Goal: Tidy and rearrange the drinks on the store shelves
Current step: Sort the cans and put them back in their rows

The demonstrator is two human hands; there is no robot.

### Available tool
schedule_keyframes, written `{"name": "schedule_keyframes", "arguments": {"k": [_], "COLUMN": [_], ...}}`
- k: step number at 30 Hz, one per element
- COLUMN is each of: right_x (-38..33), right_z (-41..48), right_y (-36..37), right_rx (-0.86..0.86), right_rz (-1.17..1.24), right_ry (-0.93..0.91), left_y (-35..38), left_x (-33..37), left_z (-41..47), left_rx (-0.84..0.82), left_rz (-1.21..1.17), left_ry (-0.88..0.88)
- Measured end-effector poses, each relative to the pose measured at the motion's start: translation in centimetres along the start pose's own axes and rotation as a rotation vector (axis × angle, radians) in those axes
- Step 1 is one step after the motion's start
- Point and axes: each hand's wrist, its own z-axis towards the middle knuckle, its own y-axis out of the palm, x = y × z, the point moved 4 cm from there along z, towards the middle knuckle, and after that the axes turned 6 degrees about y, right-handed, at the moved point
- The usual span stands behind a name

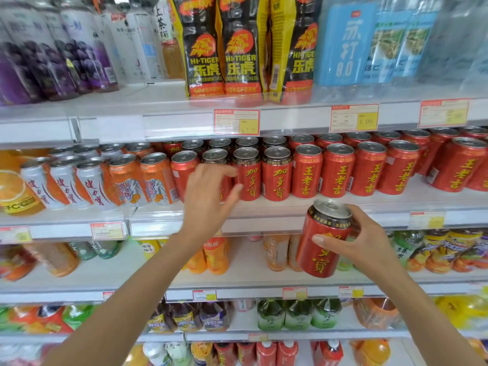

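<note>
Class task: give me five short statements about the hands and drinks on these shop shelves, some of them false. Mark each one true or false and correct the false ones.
1. The right hand grips a red can. True.
2. This red can stands upright on the middle shelf. False: it is tilted and held in front of the shelf's edge.
3. The left hand reaches toward the shelved red cans. True.
4. The Hi-Tiger packs sit below those cans. False: they are on the shelf above.
5. The orange and white cans stand right of the shelved red cans. False: they stand to their left.
</note>
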Motion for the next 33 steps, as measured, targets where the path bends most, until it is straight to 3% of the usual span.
{"name": "schedule_keyframes", "arguments": {"k": [4,7,10,14,18,26,33], "right_x": [-0.3,-0.6,-1.0,-1.3,-1.3,-0.7,-0.5], "right_z": [0.6,1.2,1.9,2.3,2.4,3.9,4.4], "right_y": [1.5,2.9,4.4,6.1,7.1,6.8,6.5], "right_rx": [-0.025,-0.046,-0.064,-0.071,-0.059,-0.002,0.0], "right_rz": [0.013,0.031,0.052,0.098,0.123,0.19,0.181], "right_ry": [0.005,0.004,0.004,0.001,0.004,0.103,0.111], "left_y": [-3.3,-4.3,-5.2,-4.5,-1.1,2.5,1.1], "left_x": [-4.5,-5.9,-7.3,-8.0,-7.7,-8.9,-12.7], "left_z": [-4.3,-6.4,-4.9,-0.1,4.4,7.5,7.7], "left_rx": [-0.048,-0.125,-0.097,-0.085,-0.301,-0.754,-0.792], "left_rz": [-0.172,-0.135,-0.072,0.102,0.328,0.411,0.357], "left_ry": [-0.285,-0.346,-0.427,-0.294,-0.119,-0.147,-0.163]}}
